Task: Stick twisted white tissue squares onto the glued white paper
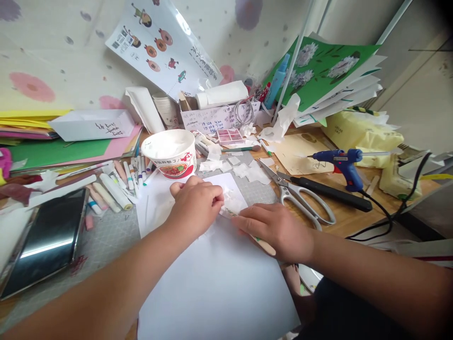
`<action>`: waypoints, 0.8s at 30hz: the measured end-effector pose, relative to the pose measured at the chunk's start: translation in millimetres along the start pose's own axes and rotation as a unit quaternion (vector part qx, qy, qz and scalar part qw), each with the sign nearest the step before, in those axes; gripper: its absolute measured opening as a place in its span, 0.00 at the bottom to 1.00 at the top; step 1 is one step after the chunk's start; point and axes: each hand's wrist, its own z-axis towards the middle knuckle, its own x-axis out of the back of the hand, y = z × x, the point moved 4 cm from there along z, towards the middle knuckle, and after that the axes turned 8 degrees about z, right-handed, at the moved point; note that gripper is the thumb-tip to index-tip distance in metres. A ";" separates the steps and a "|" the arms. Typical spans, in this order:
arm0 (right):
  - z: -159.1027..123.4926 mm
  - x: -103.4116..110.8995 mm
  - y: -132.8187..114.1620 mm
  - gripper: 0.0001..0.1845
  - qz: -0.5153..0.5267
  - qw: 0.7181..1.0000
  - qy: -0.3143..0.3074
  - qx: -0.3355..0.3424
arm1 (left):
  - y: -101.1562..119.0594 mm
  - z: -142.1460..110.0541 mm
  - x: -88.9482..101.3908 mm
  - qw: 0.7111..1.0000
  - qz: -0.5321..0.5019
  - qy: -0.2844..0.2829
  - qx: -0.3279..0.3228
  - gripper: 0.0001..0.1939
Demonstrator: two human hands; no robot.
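Observation:
My left hand is closed, thumb and fingertips pinched together over a white sheet of paper. What the pinch holds, if anything, is hidden. Crumpled white tissue shows just beside those fingertips. My right hand lies low over the sheet's right side, fingers closed around a flat wooden stick whose rounded end sticks out below the palm. The stick's other end points toward the tissue and my left fingers. A white paper bowl with a red printed front stands just beyond my left hand.
Metal scissors and a blue glue gun with a black cord lie to the right. Several torn tissue pieces lie behind the hands. Markers and a dark-screened tablet are on the left. A lettered box stands behind.

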 end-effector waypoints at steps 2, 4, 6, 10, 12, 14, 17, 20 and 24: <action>0.8 -0.9 -1.2 0.12 -0.029 1.000 -0.007 0.006 | 1.0 0.7 0.2 1.000 0.006 0.007 -0.006 0.10; 1.6 -0.8 -2.1 0.13 -0.047 0.999 -0.007 0.009 | 1.5 1.2 0.5 1.000 0.003 0.008 -0.008 0.10; 2.2 -0.5 -2.3 0.13 -0.049 0.999 -0.005 0.007 | 1.7 1.6 0.5 1.000 -0.007 0.007 -0.006 0.09; 3.6 -2.1 -1.4 0.13 -0.045 0.999 -0.009 0.001 | 1.9 2.2 0.9 1.000 -0.012 0.009 -0.004 0.09; 4.6 -3.9 -0.6 0.13 -0.051 0.998 -0.019 -0.005 | 1.9 1.6 1.8 1.000 -0.005 0.006 -0.005 0.09; 5.7 -6.1 0.2 0.14 -0.063 0.998 -0.030 -0.012 | 2.0 0.4 2.7 1.000 0.003 -0.002 -0.013 0.10; 7.2 -8.5 0.7 0.14 -0.081 0.996 -0.034 -0.013 | 0.7 -1.2 3.5 1.000 0.008 -0.006 -0.025 0.12; 9.0 -10.5 0.5 0.14 -0.086 0.995 -0.043 -0.014 | -4.0 -0.8 2.0 1.000 0.015 0.008 -0.016 0.11; 13.0 -11.7 -1.4 0.13 -0.102 0.993 -0.059 -0.017 | -8.0 0.5 0.1 0.999 0.024 0.028 -0.011 0.09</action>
